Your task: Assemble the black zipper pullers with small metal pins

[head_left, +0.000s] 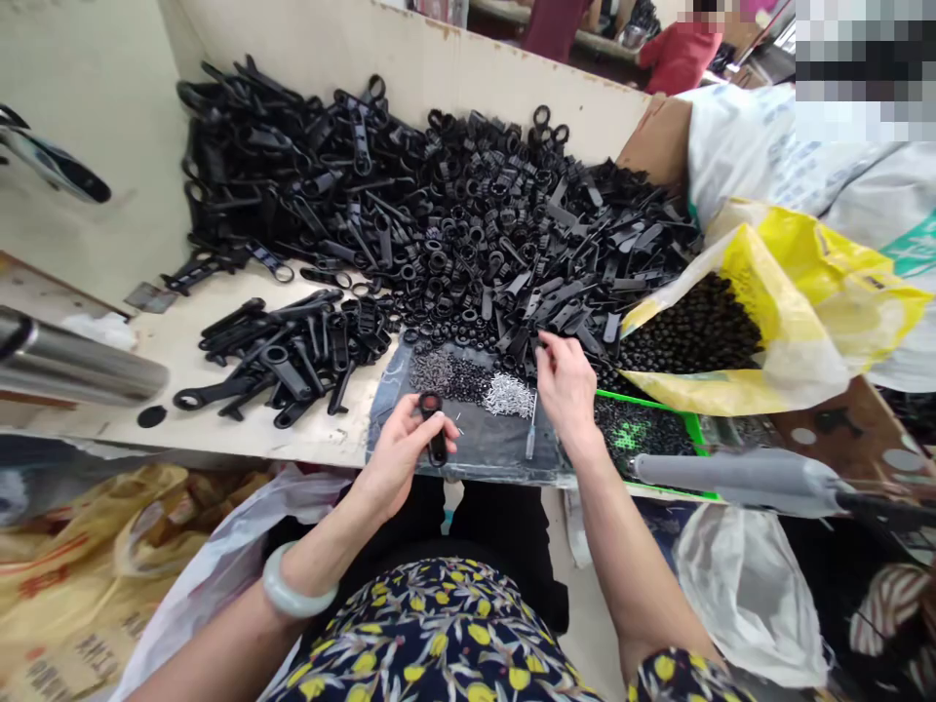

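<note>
My left hand [397, 450] is closed around a black plastic handle-like part with a ring end [437, 445], held over the dark work mat [475, 450]. At the near edge of the heap of flat black clips [577, 304] is my right hand [571, 388]. Its fingers are pinched together, and whatever lies between them is hidden. Just left of that hand, a small screwdriver [530, 439] rests on the mat. Small silver pins [510, 396] are piled beyond it, beside tiny black pieces [468, 378] and small dark grey parts [431, 370].
Long black handles [270, 146] and black rings [475, 205] are heaped at the back. More handles [292, 356] lie at left, near a steel flask [80, 361]. At right are a yellow bag [797, 341], a green tray [691, 429] and a grey tool [738, 478]. Another person [683, 49] sits beyond.
</note>
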Motion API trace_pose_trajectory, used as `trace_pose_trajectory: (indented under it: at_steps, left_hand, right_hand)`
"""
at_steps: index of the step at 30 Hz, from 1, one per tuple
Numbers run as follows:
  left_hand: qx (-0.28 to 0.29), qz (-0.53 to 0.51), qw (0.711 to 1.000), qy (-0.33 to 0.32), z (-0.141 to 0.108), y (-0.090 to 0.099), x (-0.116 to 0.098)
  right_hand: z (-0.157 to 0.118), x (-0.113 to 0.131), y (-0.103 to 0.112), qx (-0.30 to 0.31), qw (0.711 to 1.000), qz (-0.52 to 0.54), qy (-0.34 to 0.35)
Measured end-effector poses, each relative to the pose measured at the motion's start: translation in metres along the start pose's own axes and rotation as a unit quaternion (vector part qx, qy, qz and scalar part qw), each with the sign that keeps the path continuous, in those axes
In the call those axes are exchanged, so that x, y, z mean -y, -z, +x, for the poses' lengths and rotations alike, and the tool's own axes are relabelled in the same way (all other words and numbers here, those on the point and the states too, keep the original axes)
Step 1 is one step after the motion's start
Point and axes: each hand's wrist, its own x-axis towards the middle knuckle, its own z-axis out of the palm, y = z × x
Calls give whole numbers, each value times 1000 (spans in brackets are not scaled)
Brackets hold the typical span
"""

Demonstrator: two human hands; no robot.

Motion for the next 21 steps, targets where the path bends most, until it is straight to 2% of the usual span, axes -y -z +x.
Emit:
trace_pose_trajectory:
  at_steps: [3, 5, 7, 9, 13, 17, 19, 21]
  left_hand:
    - [22, -41, 997, 57, 2, -4, -1]
    - [37, -67, 994, 74, 4, -1, -1]
    - [53, -86, 992, 80, 5, 4, 0]
    - [63, -97, 990, 80, 5, 9, 2]
    - [59, -111, 989, 72, 4, 15, 6]
    - [49, -123, 990, 57, 4, 12, 9]
    - [42, -143, 988, 48, 4, 9, 10]
    - [30, -170, 984, 35, 4, 4, 10]
  right_hand:
    - [41, 9, -17, 60, 996, -67, -25]
    - [55, 12, -27, 90, 990, -107, -31]
    - [59, 8, -32, 88, 991, -101, -30]
    - [56, 1, -28, 62, 997, -43, -33]
    - [25, 0, -2, 8, 988, 142, -67]
    - [-36, 34, 19, 18, 956, 281, -86]
    - [-67, 54, 21, 15, 957, 286, -38]
    - [-90, 70, 19, 13, 963, 264, 44]
